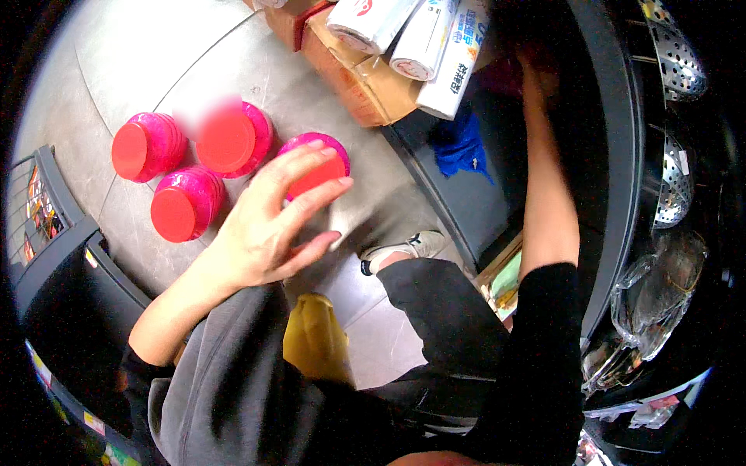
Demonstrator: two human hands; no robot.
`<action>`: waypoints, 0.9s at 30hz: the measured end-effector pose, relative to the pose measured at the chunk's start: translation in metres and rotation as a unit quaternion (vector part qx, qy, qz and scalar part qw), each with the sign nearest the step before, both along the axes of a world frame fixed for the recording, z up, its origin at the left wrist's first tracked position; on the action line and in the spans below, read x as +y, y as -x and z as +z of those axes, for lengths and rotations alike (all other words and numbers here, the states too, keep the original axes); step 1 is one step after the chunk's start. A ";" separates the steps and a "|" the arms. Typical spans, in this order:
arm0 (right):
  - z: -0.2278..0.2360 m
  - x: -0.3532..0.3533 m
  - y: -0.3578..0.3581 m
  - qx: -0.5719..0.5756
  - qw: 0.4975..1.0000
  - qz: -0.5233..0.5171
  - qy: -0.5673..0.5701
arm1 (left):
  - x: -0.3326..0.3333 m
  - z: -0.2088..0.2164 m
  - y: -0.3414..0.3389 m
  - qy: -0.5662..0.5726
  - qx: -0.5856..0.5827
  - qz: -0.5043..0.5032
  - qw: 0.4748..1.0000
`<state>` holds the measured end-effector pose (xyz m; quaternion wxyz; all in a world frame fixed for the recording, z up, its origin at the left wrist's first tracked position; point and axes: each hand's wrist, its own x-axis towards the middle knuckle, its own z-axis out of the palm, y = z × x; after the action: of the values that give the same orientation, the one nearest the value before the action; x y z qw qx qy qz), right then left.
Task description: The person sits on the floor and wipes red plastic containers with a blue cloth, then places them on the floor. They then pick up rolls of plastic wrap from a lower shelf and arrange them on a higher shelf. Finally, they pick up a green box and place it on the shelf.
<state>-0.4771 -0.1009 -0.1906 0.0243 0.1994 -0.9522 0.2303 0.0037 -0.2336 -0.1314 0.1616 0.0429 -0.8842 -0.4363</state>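
Several pink jars with red lids stand on the grey tiled floor at the left. My left hand (272, 221) reaches over the rightmost jar (322, 172), its fingers apart and stretched across the red lid. Whether the fingertips touch the lid I cannot tell. Close by are a large jar (225, 144), a jar at the far left (138, 151) and a nearer jar (175, 213). My right arm stretches far into a dark shelf at the upper right. There my right hand (538, 66) lies in shadow beside a dim dark-pink shape, its fingers hidden.
White plastic-wrapped rolls (423, 46) lie on an open cardboard box (361, 81) at the top. A blue crumpled bag (462, 147) rests on the dark shelf base (458, 194). Perforated metal utensils (674, 182) hang at the right. A black rack (54, 202) stands at the left.
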 end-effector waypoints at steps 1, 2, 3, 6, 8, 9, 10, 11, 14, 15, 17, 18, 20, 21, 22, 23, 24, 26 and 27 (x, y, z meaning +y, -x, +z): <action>-0.002 0.008 -0.007 0.000 1.000 0.010 0.022 | 0.005 -0.002 -0.003 -0.015 -0.007 -0.008 1.000; -0.007 0.024 -0.021 0.051 0.998 0.007 0.036 | 0.009 -0.005 -0.004 -0.030 -0.012 -0.018 0.999; 0.001 0.028 -0.053 0.029 0.995 0.017 0.091 | 0.012 -0.007 -0.005 -0.035 -0.004 -0.027 0.999; 0.048 0.060 -0.139 0.044 0.995 0.015 0.091 | 0.015 -0.011 -0.002 -0.065 -0.012 -0.060 0.996; 0.076 0.081 -0.178 0.020 0.997 0.068 0.026 | 0.022 -0.012 0.001 -0.088 -0.008 -0.064 0.994; 0.080 0.096 -0.195 0.024 0.993 0.113 0.005 | 0.023 -0.014 0.003 -0.099 -0.003 -0.069 0.993; 0.081 0.112 -0.210 0.027 0.987 0.155 -0.015 | 0.026 -0.015 0.007 -0.102 -0.010 -0.075 0.992; 0.081 0.117 -0.228 -0.012 0.983 0.185 -0.009 | 0.029 -0.017 0.011 -0.104 -0.020 -0.077 0.991; 0.061 0.129 -0.278 -0.095 0.963 0.254 -0.012 | 0.036 -0.028 0.022 -0.054 -0.058 -0.095 0.992; 0.049 0.126 -0.289 -0.101 0.950 0.296 -0.015 | 0.041 -0.033 0.025 -0.028 -0.068 -0.099 0.992; 0.025 0.120 -0.308 -0.103 0.932 0.346 -0.040 | 0.048 -0.050 0.031 0.029 -0.085 -0.116 0.989; 0.010 0.115 -0.315 -0.102 0.927 0.355 -0.064 | 0.053 -0.062 0.034 0.045 -0.090 -0.117 0.988; -0.023 0.104 -0.319 -0.084 0.918 0.386 -0.037 | 0.061 -0.084 0.043 0.080 -0.099 -0.116 0.985; -0.045 0.102 -0.318 -0.077 0.917 0.392 -0.013 | 0.066 -0.096 0.047 0.100 -0.071 -0.098 0.988; -0.064 0.103 -0.315 -0.070 0.915 0.396 0.010 | 0.071 -0.105 0.052 0.090 -0.077 -0.095 0.988; -0.079 0.108 -0.308 -0.082 0.912 0.402 -0.007 | 0.075 -0.114 0.055 0.081 -0.085 -0.086 0.989; -0.077 0.104 -0.301 -0.098 0.902 0.419 -0.024 | 0.078 -0.123 0.056 0.071 -0.097 -0.075 0.990; -0.053 0.095 -0.283 -0.130 0.882 0.449 -0.060 | 0.080 -0.134 0.056 0.103 -0.096 -0.066 0.988; -0.046 0.096 -0.270 -0.107 0.887 0.444 -0.072 | 0.079 -0.137 0.055 0.118 -0.105 -0.064 0.985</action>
<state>-0.2074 -0.0052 -0.2367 -0.1970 0.5765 -0.7752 0.1674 -0.0509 -0.1542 -0.2680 0.0433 0.0123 -0.9426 -0.3310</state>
